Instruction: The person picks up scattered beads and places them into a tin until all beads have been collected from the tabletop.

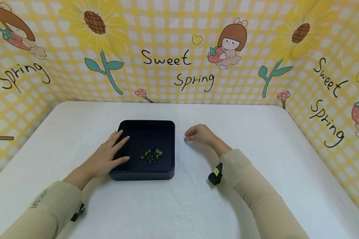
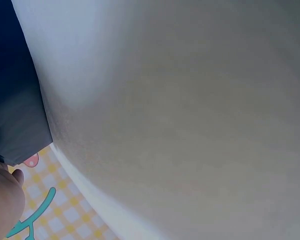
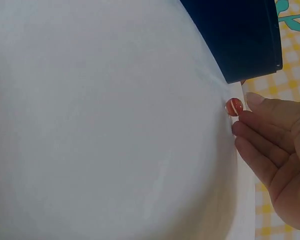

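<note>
A shallow dark navy tray [image 1: 146,176] sits on the white table, and in it lies a cluster of small glass marbles [image 1: 151,155], mostly green-yellow with some blue. My left hand [image 1: 106,157] rests over the tray's left rim with fingers spread and straight. In the left wrist view only part of that hand [image 2: 5,200] shows, beside the tray's outer wall. To the right of the tray, my right hand [image 1: 200,134] pinches a clear red marble [image 3: 234,107] with a white streak at the tips of its thumb and forefinger, low over the tabletop.
White cloth covers the table [image 1: 191,205], whose far edge meets a yellow checked backdrop [image 1: 167,33] with printed flowers and figures. Similar panels stand at left and right. A small black wrist camera [image 1: 216,174] is strapped below the right sleeve.
</note>
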The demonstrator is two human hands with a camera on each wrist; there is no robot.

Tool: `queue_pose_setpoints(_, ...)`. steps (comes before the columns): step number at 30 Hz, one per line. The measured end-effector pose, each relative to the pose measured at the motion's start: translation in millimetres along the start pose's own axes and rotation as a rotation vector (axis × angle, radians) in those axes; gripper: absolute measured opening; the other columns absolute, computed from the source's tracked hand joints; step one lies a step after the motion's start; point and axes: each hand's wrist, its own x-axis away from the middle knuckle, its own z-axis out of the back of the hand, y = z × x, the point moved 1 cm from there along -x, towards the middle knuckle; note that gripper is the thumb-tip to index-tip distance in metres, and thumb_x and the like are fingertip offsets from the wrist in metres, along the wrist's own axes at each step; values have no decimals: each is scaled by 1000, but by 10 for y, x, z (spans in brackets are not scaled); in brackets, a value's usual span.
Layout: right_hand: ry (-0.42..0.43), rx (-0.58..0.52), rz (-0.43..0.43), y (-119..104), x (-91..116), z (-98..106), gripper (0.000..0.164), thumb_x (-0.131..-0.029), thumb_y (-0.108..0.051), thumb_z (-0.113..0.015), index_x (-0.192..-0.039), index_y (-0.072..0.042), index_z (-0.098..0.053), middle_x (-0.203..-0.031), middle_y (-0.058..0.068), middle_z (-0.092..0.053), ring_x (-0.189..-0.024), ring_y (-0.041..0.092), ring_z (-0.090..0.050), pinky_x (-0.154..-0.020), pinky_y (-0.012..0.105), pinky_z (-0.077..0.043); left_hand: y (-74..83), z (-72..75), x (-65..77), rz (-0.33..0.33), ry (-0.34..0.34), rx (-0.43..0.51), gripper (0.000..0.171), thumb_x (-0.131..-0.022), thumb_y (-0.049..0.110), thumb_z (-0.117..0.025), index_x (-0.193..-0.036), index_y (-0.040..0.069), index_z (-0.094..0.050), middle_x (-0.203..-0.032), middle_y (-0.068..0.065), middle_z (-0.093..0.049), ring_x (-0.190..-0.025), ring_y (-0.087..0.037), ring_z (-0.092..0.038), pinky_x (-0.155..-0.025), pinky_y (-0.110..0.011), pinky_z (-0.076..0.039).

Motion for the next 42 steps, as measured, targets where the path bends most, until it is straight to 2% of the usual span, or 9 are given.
queue_pose_setpoints(3, -7, 18, 19, 11, -12, -8, 16, -75, -11, -67, -90, -5, -67, -87, 1, -65, -77, 10, -57, -69, 22, -45, 2, -2, -2, -1, 2, -1, 71, -86, 46, -45, -139, 8, -18, -143, -14, 0, -128, -30, 5, -93, -59, -13)
queue_pose_setpoints(11, -33, 166, 105, -28, -26, -35, 13, -73, -7, -68, -86, -6, -68, -83, 0, -66, -78, 9, -60, -73, 22, -44, 5, -3, -2, -5, 2, 0, 70, -86, 45, -45, -139, 8, -17, -143, -14, 0, -128, -31, 5, -94, -58, -13)
queue_pose_setpoints(16, -7, 268, 167, -70, -27, -49, 10, -73, -6, -67, -83, -8, -70, -80, -1, -66, -76, 11, -59, -72, 23, -44, 1, -8, 0, -10, 2, 5, 70, -86, 42, -47, -139, 8, -17, -143, -15, 0, -128, -30, 6, -93, -59, -13)
queue_pose_setpoints(19, 13, 287, 172, -78, -25, -58, 9, -74, -8, -67, -83, -9, -70, -81, -1, -66, -77, 11, -59, -71, 23, -44, -3, -15, 3, -12, 1, 5, 70, -86, 43, -46, -139, 8, -16, -143, -14, 0, -128, -30, 6, -93, -59, -13)
queue_pose_setpoints(23, 40, 232, 163, -102, -6, -54, 10, -77, -13, -65, -85, -9, -70, -84, -2, -66, -78, 10, -58, -69, 22, -44, -3, -18, 9, -10, -1, 8, 70, -86, 44, -45, -139, 8, -16, -143, -14, 1, -128, -31, 5, -93, -59, -13)
queue_pose_setpoints(33, 175, -29, 130, -365, 73, 84, 16, -80, -20, -63, -91, -9, -67, -86, -1, -65, -79, 9, -59, -68, 22, -47, 0, 2, 11, -12, 5, 7, 70, -87, 44, -45, -139, 9, -16, -143, -14, 1, -128, -31, 5, -93, -59, -13)
queue_pose_setpoints(37, 199, -101, 174, -501, 91, 65, 16, -80, -19, -63, -92, -9, -67, -86, -1, -65, -77, 7, -59, -67, 21, -47, 7, 12, 6, -14, 5, 7, 70, -87, 44, -45, -139, 8, -16, -143, -15, 0, -128, -31, 5, -93, -59, -13)
queue_pose_setpoints(42, 141, -111, 257, -668, 72, -31, 16, -80, -17, -62, -93, -9, -67, -86, -2, -64, -77, 5, -59, -66, 19, -47, 11, 11, -2, -13, 3, 0, 70, -87, 44, -45, -139, 8, -16, -143, -15, 0, -128, -31, 5, -93, -59, -13)
